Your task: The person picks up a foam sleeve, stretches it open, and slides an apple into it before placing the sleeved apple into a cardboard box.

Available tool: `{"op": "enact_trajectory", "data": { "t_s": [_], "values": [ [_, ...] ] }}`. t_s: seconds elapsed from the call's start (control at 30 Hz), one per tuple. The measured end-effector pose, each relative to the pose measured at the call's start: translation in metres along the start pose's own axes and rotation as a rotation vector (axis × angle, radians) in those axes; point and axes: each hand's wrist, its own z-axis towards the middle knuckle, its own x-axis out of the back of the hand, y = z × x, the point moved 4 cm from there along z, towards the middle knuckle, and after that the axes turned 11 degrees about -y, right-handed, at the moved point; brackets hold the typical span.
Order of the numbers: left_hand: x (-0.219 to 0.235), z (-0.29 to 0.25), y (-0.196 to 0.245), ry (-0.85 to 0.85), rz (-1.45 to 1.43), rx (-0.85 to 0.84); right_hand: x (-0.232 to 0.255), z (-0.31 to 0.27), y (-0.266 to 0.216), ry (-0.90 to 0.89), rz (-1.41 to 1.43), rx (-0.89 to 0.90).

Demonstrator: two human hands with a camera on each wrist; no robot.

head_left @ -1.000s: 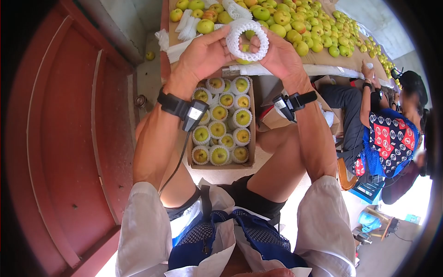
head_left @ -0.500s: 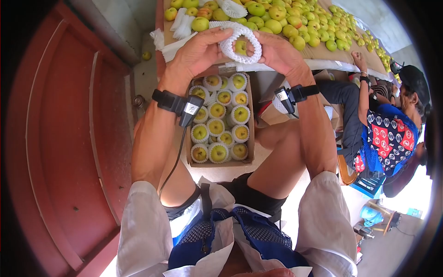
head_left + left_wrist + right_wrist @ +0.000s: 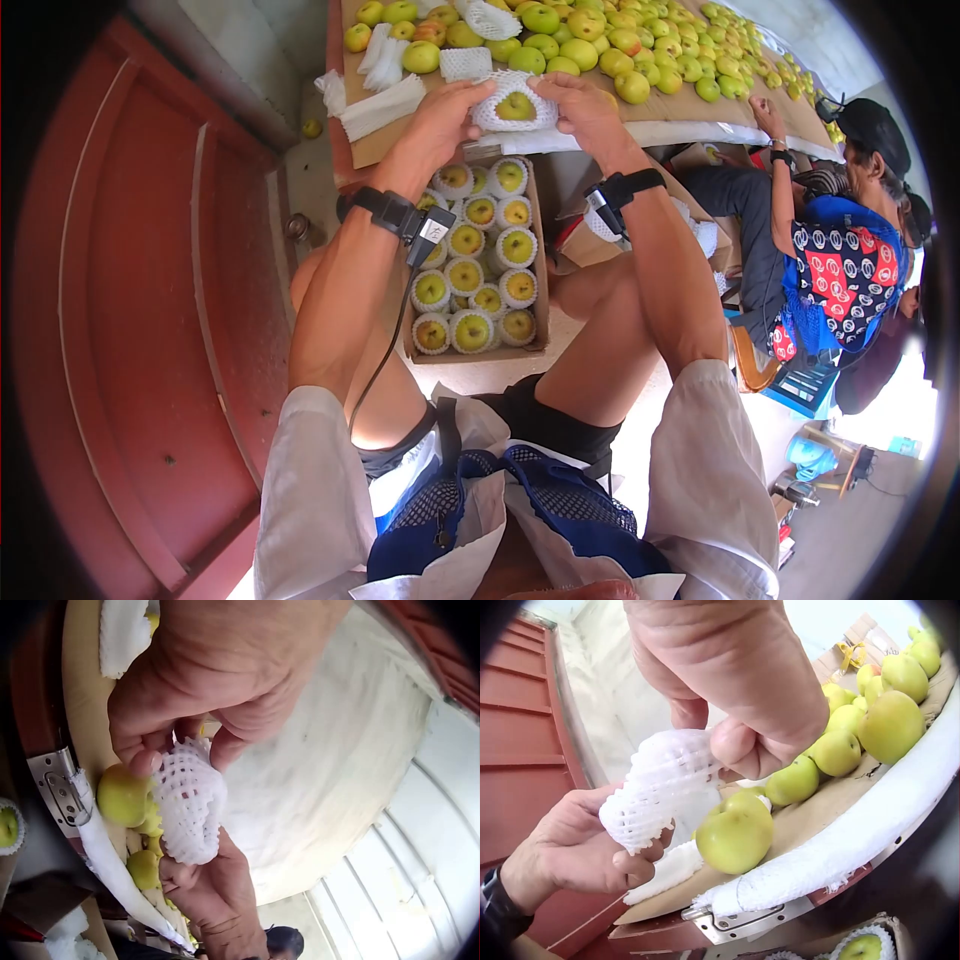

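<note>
My left hand (image 3: 447,118) and right hand (image 3: 590,112) pinch opposite sides of a white foam fruit net (image 3: 191,799), held at the table's front edge. In the head view, a green apple (image 3: 515,107) shows through the net's opening. Both wrist views place a green apple (image 3: 735,832) on the table just below the net, outside it. From the right wrist, the left fingers (image 3: 634,866) grip the net's lower end while the right thumb (image 3: 733,741) presses its upper end.
Many loose apples (image 3: 640,60) cover the cardboard-topped table (image 3: 760,120). Flat foam nets (image 3: 385,108) lie at its left. Below stands a carton (image 3: 543,300) of apples in nets. A red door (image 3: 110,300) is at the left; another person (image 3: 850,260) sits at the right.
Both hands have drawn slightly toward the body with the net. Its wide round ring has become a flatter, narrower opening. The other person's raised arm has shifted a little.
</note>
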Motion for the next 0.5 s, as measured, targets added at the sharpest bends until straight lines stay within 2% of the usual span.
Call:
{"op": "enact_trajectory", "data": {
  "t_s": [0.07,0.23,0.37,0.5],
  "values": [
    [0.0,0.001,-0.001,0.057,0.026,0.003,-0.001,0.001,0.002,0.088,-0.075,-0.006],
    [0.004,0.005,-0.011,0.237,0.202,0.004,-0.005,0.013,0.017,0.217,-0.244,0.113],
    [0.015,0.02,-0.021,0.392,0.585,0.043,-0.001,0.037,0.038,0.3,-0.498,0.165],
    [0.003,0.015,-0.018,0.476,0.756,0.033,-0.002,0.044,0.047,0.303,-0.447,0.169]
  ]
}}
